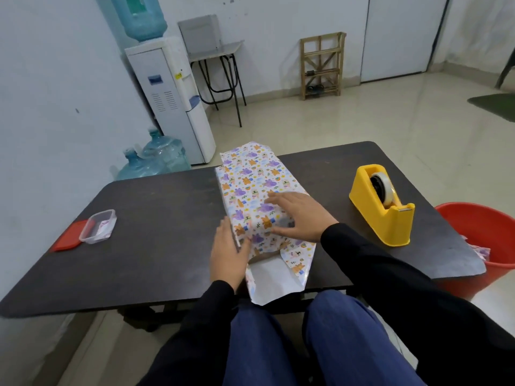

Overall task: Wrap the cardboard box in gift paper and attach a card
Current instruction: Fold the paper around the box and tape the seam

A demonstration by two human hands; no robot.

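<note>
Table [156,246] — dark, bearing gift paper [250,174] — beside white wall [55,79].

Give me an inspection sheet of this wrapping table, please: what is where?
Surface: dark table; the paper overhangs its near edge.
Job's things: gift paper folded into a long parcel, near end open; yellow tape dispenser to its right.
Clutter: clear plastic container, red lid beside it.
Hands: left hand presses the parcel's left side; right hand lies flat on top.
Cables: nothing seen.
Surroundings: water dispenser, spare water bottles, red bucket.
</note>
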